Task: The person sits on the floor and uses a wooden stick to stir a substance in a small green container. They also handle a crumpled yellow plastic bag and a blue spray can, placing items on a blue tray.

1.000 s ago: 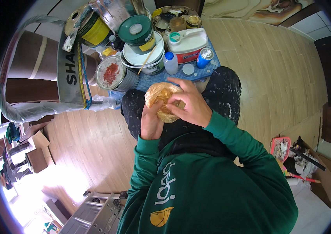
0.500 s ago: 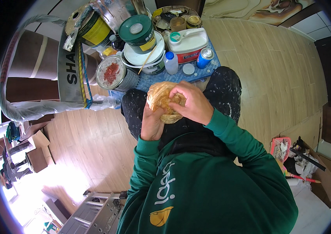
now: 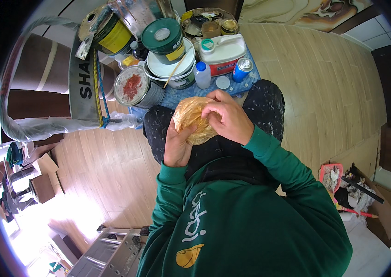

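Observation:
A crumpled, translucent yellowish-orange plastic bag is held above my paint-spattered dark trousers, between my knees. My left hand grips it from the lower left, thumb pressed on its side. My right hand is closed on its right side, with curled fingertips at the top and front. Whatever the bag may contain is hidden. Just beyond it, a blue spattered board bears a bottle with a blue cap, a blue spray can and a white jug with a red band.
Several paint buckets and tins crowd the board, beside a grey metal frame with ropes. An aluminium ladder lies at lower left. Cardboard boxes are at left; a red tray and scraps sit at right. Wooden-look floor surrounds me.
My right hand's fingers have shifted over the bag, curling at its top. The bag's crumpled top now looks more closed over and smoother. My left hand stays on it.

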`<state>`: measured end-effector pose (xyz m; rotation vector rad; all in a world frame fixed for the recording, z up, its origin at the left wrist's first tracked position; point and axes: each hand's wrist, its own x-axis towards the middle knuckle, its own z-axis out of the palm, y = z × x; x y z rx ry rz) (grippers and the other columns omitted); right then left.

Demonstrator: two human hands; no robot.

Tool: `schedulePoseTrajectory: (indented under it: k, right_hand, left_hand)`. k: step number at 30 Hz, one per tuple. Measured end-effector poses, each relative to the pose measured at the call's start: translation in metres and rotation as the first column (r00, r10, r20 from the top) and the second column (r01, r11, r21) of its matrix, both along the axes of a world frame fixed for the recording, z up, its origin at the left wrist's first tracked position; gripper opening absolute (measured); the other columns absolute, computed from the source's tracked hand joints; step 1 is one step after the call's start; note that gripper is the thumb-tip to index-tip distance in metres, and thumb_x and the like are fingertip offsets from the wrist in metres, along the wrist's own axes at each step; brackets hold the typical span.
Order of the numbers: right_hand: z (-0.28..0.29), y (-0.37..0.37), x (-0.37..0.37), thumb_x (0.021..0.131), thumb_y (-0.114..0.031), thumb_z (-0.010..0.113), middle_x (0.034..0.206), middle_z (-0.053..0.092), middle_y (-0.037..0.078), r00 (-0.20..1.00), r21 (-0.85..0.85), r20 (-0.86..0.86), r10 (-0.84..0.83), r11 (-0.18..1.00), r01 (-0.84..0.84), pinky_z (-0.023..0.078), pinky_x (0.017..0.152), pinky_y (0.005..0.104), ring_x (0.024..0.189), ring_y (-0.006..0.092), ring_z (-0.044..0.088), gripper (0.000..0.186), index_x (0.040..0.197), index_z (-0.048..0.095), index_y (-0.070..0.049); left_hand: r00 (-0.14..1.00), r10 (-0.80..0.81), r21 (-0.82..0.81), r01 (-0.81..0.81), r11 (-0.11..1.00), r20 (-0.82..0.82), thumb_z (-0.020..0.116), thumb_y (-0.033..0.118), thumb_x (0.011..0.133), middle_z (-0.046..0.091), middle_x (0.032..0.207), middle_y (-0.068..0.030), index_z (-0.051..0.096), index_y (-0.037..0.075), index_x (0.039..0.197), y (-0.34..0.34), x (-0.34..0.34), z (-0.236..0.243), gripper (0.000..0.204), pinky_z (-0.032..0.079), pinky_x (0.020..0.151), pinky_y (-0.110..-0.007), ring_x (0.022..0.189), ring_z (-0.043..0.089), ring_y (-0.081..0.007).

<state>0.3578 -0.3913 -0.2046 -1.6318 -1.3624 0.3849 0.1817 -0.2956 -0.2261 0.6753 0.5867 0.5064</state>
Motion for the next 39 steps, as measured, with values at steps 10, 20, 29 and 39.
schedulePoseTrajectory:
  k: [10, 20, 29, 39]
  right_hand:
    - [0.005, -0.001, 0.0, 0.079, -0.01, 0.084, 0.113, 0.064, 0.014, 0.995, -0.1, 0.101, 0.021, 0.995, -0.01, 0.05, 0.096, 0.043, 0.111, 0.0341, 0.061, 0.021, 0.099, 0.078, -0.005]
    - [0.013, 0.002, 0.003, 0.077, -0.012, 0.084, 0.147, 0.057, 0.012, 0.982, -0.036, 0.154, 0.107, 0.994, -0.103, 0.042, 0.111, 0.0487, 0.134, 0.0363, 0.051, 0.022, 0.097, 0.079, -0.008]
    - [0.013, 0.004, 0.005, 0.076, -0.014, 0.084, 0.151, 0.056, 0.01, 0.969, -0.082, 0.209, 0.13, 0.99, -0.115, 0.04, 0.113, 0.0488, 0.138, 0.0335, 0.049, 0.019, 0.094, 0.08, -0.008]
    - [0.012, 0.008, 0.01, 0.079, -0.012, 0.084, 0.152, 0.057, 0.011, 0.972, -0.106, 0.189, 0.142, 0.987, -0.123, 0.039, 0.116, 0.047, 0.138, 0.0352, 0.052, 0.016, 0.094, 0.081, -0.008]
  left_hand:
    - [1.0, 0.019, 0.015, -0.018, 1.0, -0.015, 0.056, -0.01, 0.097, 0.059, 0.144, -0.0146, 0.045, 0.001, 0.151, 0.001, 0.001, 0.002, 0.055, 0.05, 0.113, -0.042, 0.133, 0.059, -0.0272]
    - [0.999, 0.028, -0.024, -0.027, 0.999, 0.032, 0.056, -0.01, 0.096, 0.059, 0.143, -0.0146, 0.042, 0.0, 0.152, 0.003, 0.002, 0.004, 0.058, 0.049, 0.113, -0.041, 0.132, 0.06, -0.0263]
    - [0.998, 0.016, -0.048, -0.012, 0.999, 0.068, 0.055, -0.01, 0.097, 0.059, 0.144, -0.0139, 0.043, 0.001, 0.152, 0.004, 0.004, 0.002, 0.057, 0.049, 0.113, -0.041, 0.133, 0.059, -0.0257]
    - [0.998, 0.008, -0.087, -0.003, 0.996, 0.068, 0.053, -0.01, 0.098, 0.059, 0.143, -0.0146, 0.043, 0.0, 0.151, 0.006, 0.006, 0.002, 0.055, 0.051, 0.112, -0.041, 0.131, 0.061, -0.0261]
